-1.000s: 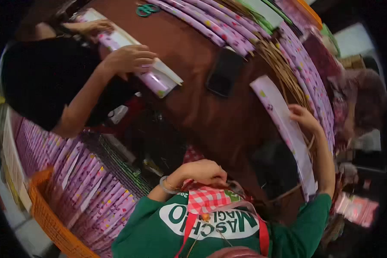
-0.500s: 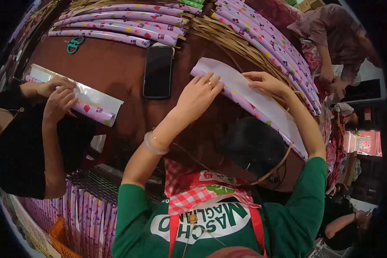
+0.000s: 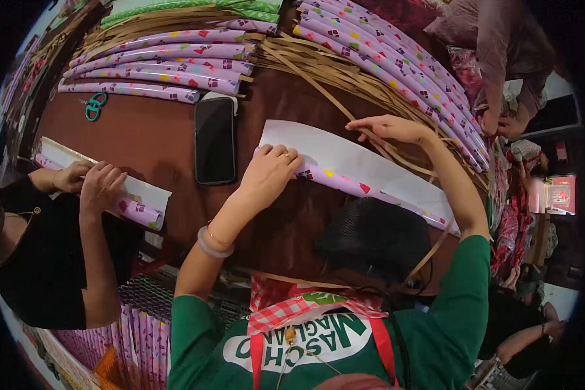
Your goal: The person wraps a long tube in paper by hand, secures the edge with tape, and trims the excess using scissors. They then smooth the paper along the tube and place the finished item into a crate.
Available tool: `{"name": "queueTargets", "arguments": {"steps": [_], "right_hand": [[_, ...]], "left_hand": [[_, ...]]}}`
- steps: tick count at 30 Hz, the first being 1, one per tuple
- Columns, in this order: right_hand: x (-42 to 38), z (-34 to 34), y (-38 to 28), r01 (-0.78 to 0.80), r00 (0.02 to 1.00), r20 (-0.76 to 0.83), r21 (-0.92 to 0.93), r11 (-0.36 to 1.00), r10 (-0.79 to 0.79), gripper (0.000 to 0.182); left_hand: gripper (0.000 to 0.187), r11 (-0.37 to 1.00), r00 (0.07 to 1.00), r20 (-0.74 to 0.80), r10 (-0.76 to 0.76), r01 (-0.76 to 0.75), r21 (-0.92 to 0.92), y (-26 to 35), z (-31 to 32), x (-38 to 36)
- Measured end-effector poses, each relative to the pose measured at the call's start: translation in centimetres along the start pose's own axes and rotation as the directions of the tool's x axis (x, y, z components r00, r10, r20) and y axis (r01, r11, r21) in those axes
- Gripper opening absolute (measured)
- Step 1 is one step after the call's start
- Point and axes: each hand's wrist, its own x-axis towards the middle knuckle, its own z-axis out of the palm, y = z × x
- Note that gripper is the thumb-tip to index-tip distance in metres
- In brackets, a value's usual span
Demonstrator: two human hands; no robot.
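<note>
A sheet of purple patterned wrapping paper [image 3: 377, 162], white side up, lies partly rolled in front of me. Its near edge forms a printed roll [image 3: 344, 184]. My left hand [image 3: 274, 170] is closed over the left end of this roll, fingers curled on top. Above the sheet's far edge, my right hand [image 3: 395, 129] is open with fingers stretched out, its fingertips right at a long brown paper strip [image 3: 322, 91]. That strip runs from the strip pile [image 3: 318, 62] toward the sheet.
A phone [image 3: 216, 140] and teal scissors [image 3: 96, 106] lie on the brown table [image 3: 156, 130]. Finished purple rolls [image 3: 390, 78] are stacked behind. A black mesh object [image 3: 374, 237] sits near me. At left, a co-worker's hands [image 3: 97, 182] hold another roll.
My right hand has left the sheet and moved away to the brown strip. My left hand has shifted left and nearer along the roll. The whole view has tilted slightly.
</note>
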Motion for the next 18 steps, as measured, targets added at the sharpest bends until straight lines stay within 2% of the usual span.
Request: {"name": "queueTargets", "arguments": {"steps": [1,2,3,4,5,6,7,8,10,12,14,16,18], "right_hand": [[0.2,0.1,-0.2,-0.098,0.991,-0.088,0.02,0.995,0.1,0.041],[0.6,-0.2,-0.5,-0.127,0.981,-0.168,-0.145,0.981,0.103,0.038],[0.8,-0.6,-1.6,-0.247,0.954,-0.206,-0.137,0.959,0.217,0.038],[1.4,-1.3,-1.3,-0.113,0.957,-0.288,-0.285,0.952,0.027,0.038],[2.1,-2.1,-0.9,-0.089,0.928,-0.356,-0.5,0.861,-0.111,0.034],[4.2,-5.5,2.4,-0.024,0.908,-0.244,-0.843,0.537,-0.342,0.044],[5.1,-7.6,2.0,-0.092,0.882,-0.251,-0.922,0.376,-0.399,0.045],[6.3,-8.6,0.8,-0.169,0.858,-0.247,-0.964,0.206,-0.45,0.046],[7.5,-10.2,-3.1,-0.133,0.762,-0.001,-0.979,-0.156,-0.648,0.039],[7.9,-8.7,-6.1,-0.166,0.704,0.087,-0.945,-0.282,-0.705,0.03],[7.3,-6.4,-6.5,0.001,0.72,-0.068,-0.995,0.099,-0.691,0.025],[4.6,-3.3,-6.2,-0.078,0.593,-0.253,-0.963,0.258,-0.764,0.02],[1.1,-1.8,-4.2,-0.174,0.499,-0.454,-0.887,0.427,-0.738,0.019]], "left_hand": [[0.025,1.0,1.0,-0.023,-0.001,0.001,-0.001,0.1,-0.1,-0.1],[0.025,1.0,1.0,-0.015,0.007,-0.007,-0.006,0.2,-0.3,-0.2],[0.024,1.0,1.0,-0.009,0.005,-0.005,0.003,0.2,-0.6,-0.1],[0.022,1.0,1.0,-0.006,0.007,-0.007,0.012,0.3,-0.8,0.0],[0.022,1.0,1.0,-0.007,0.028,-0.028,0.01,0.2,-0.7,0.2],[0.021,1.0,1.0,-0.014,0.021,-0.021,0.006,0.2,-0.5,0.1],[0.019,1.0,1.0,-0.017,0.018,-0.018,0.001,0.3,-0.5,0.0],[0.019,1.0,1.0,0.018,0.022,-0.021,-0.007,0.2,-0.7,-0.1],[0.022,0.999,1.0,0.009,0.03,-0.029,-0.044,0.1,-0.8,-0.1],[0.026,1.0,0.998,0.068,0.006,-0.004,-0.025,0.4,-1.0,-0.2],[0.029,1.0,0.996,0.092,0.002,-0.001,-0.013,0.3,-0.9,-0.5],[0.029,1.0,0.997,0.081,0.019,-0.017,-0.019,0.2,-0.8,-0.8],[0.03,0.999,0.998,0.063,0.017,-0.015,-0.029,0.1,-0.7,-0.6]]}}
